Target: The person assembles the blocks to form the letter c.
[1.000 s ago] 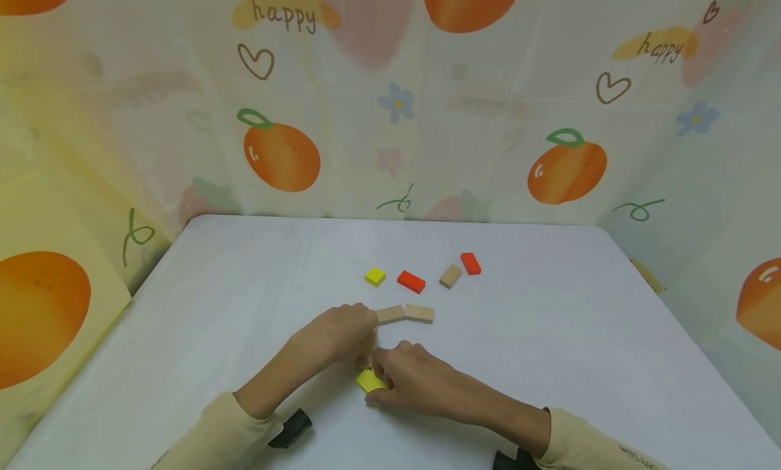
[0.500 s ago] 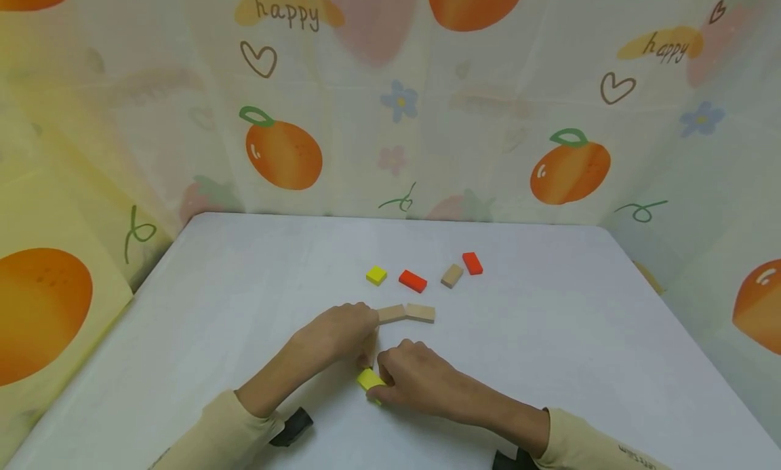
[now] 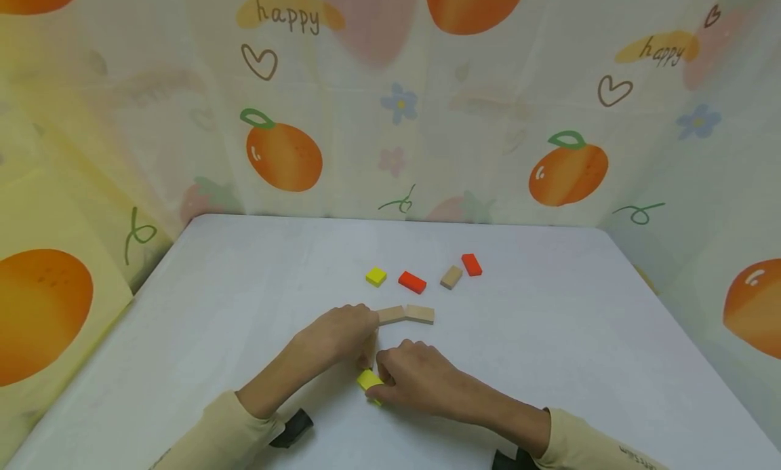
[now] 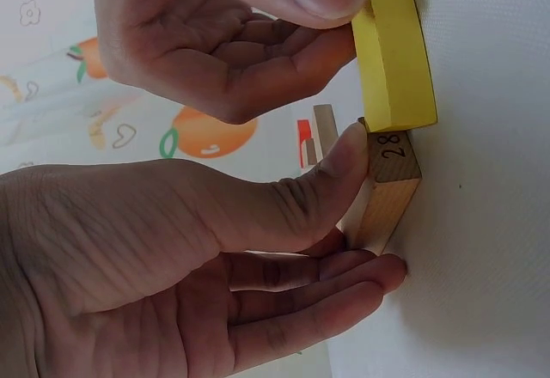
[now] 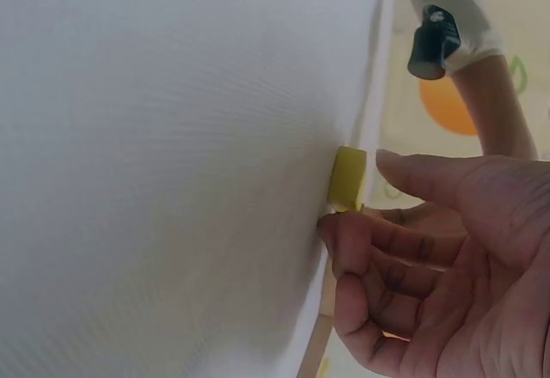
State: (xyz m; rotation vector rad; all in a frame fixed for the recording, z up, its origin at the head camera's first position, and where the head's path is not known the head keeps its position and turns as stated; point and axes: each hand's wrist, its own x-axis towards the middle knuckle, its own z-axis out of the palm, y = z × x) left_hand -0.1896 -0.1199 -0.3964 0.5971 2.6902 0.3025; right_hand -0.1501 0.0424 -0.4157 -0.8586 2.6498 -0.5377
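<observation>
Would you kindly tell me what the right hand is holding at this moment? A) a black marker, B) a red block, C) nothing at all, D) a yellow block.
D: the right hand pinches a yellow block between thumb and fingers, right beside the plain wooden block that the left hand holds on the white table.

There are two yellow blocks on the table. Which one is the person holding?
The near yellow block, pinched in the right hand beside the left hand. The other yellow block lies untouched, farther back with the red blocks.
</observation>
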